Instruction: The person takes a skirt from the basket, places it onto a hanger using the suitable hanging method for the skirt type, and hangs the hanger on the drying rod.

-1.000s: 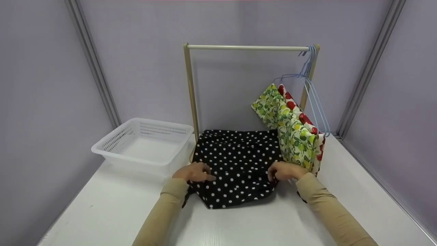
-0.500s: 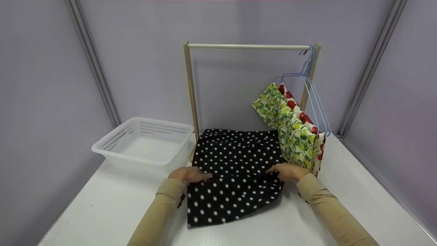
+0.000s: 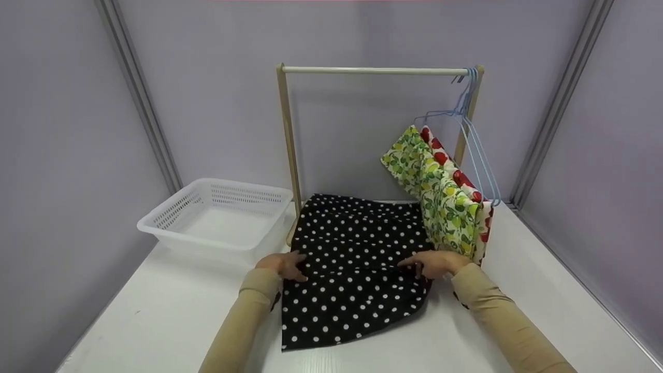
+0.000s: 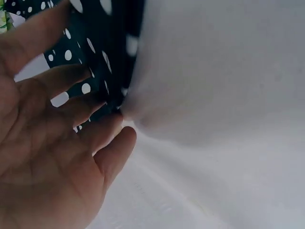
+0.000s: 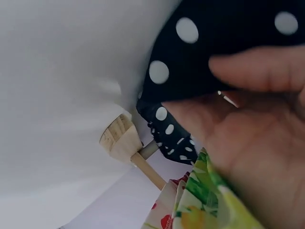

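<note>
A black cloth with white polka dots lies spread on the white table, a fold running across it between the hands. At its left edge is my left hand, thumb and fingers apart; in the left wrist view its fingertips touch the hanging side of the cloth. My right hand lies at the right edge, one finger stretched out on the fold. The right wrist view has the thumb over the dotted cloth and other fingers beneath the edge, with a gap between them. Some right fingertips are hidden.
A white plastic basket stands to the left. Behind the cloth rises a wooden rack with a white rail. Blue hangers at its right end carry a lemon-print cloth and a red-and-white cloth, close to my right hand.
The cloth's near edge has come forward and flattened toward the front of the table. My left hand has shifted slightly left and spread its fingers; the right hand has barely moved.
</note>
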`<state>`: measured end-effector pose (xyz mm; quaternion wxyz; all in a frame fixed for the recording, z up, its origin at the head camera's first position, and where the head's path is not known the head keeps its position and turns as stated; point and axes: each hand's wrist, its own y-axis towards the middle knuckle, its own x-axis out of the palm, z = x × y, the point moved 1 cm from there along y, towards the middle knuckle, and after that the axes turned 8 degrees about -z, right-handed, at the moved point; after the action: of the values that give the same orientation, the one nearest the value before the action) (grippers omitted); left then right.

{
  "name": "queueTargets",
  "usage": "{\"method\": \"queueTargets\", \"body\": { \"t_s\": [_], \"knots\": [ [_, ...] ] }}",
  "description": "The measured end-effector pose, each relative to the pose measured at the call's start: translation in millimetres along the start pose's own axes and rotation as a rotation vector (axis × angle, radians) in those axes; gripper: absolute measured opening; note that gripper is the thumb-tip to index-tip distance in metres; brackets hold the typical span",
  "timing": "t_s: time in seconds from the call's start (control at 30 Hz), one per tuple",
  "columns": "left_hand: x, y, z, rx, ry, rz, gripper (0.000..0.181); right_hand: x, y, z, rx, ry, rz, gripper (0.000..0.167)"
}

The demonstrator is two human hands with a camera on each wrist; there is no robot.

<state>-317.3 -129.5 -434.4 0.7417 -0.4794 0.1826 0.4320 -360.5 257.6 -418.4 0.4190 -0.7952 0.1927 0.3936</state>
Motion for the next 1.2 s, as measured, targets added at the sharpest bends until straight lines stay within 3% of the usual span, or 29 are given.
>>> {"method": "queueTargets", "body": {
  "t_s": [0.2, 0.3, 0.43, 0.5, 0.63, 0.73, 0.8, 0.9, 1.03, 1.2],
  "knots": [
    [0.6, -5.5, 8.6, -0.005, 0.090, 0.067, 0.067, 2.1, -6.2, -6.2, -0.022, 0.061, -0.128, 0.091],
    [-2.1, 1.3, 11.9, 0.034, 0.146, 0.092, 0.062, 3.0, -4.5, -11.7, -0.020, 0.098, -0.149, 0.092],
    [-2.3, 12.5, 16.0, 0.101, 0.225, 0.092, 0.056, 6.4, 0.9, -20.8, 0.020, 0.142, -0.118, 0.082],
    [-2.6, 17.8, 17.0, 0.109, 0.222, 0.080, 0.056, 8.5, 4.0, -26.2, 0.049, 0.146, -0.082, 0.073],
    [-4.7, 26.5, 18.6, 0.097, 0.234, 0.056, 0.082, 10.4, 9.6, -37.2, 0.064, 0.112, -0.025, 0.059],
    [-4.5, 29.4, 20.5, 0.099, 0.276, 0.057, 0.089, 9.2, 11.5, -41.8, 0.025, 0.054, 0.028, 0.051],
    [-1.8, 27.9, 23.0, 0.096, 0.276, 0.063, 0.090, 6.9, 9.7, -41.4, -0.035, 0.008, 0.107, 0.045],
    [0.6, 26.4, 25.0, 0.093, 0.237, 0.066, 0.089, 1.3, 4.1, -40.7, -0.088, -0.046, 0.318, 0.036],
    [2.5, 29.0, 25.3, 0.103, 0.190, 0.049, 0.091, -10.7, -7.9, -44.6, -0.075, -0.047, 0.632, 0.027],
    [8.5, 28.0, 24.4, 0.101, 0.170, 0.046, 0.088, -30.3, -28.2, -53.7, -0.096, -0.027, 0.933, 0.019]
  ]
}}
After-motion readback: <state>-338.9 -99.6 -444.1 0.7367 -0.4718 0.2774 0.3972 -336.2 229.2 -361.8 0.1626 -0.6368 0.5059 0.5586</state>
